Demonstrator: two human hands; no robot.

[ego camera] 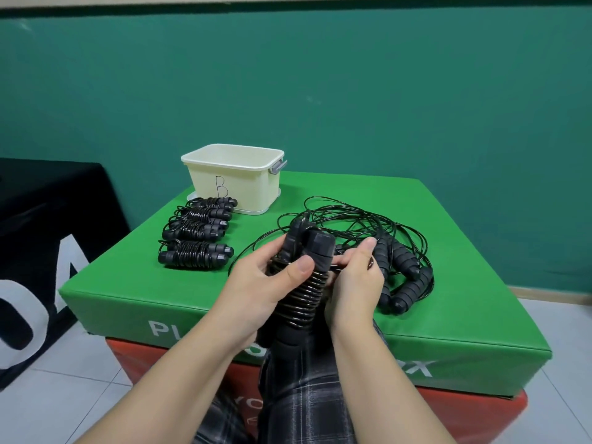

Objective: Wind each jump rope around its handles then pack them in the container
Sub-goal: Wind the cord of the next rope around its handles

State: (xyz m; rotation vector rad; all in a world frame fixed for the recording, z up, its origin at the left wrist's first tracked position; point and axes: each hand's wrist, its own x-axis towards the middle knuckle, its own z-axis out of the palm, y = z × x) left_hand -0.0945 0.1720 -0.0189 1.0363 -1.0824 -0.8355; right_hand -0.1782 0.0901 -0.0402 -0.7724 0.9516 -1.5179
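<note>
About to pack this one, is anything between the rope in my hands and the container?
Nothing blocks the open container. The wound ropes lie just in front of it, left of a straight path from the held rope.

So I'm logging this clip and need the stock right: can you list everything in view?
container: one, cream, marked B, far edge of the green box.
wound jump ropes: about four bundles, black, in a row in front of the container.
loose jump ropes: a tangled pile, black, count unclear, right side of the box.
held jump rope: one, black, partly wound round its handles.
green box: one, atop a red box.
left hand: grips the held handles.
right hand: pinches the cord beside them.
</note>
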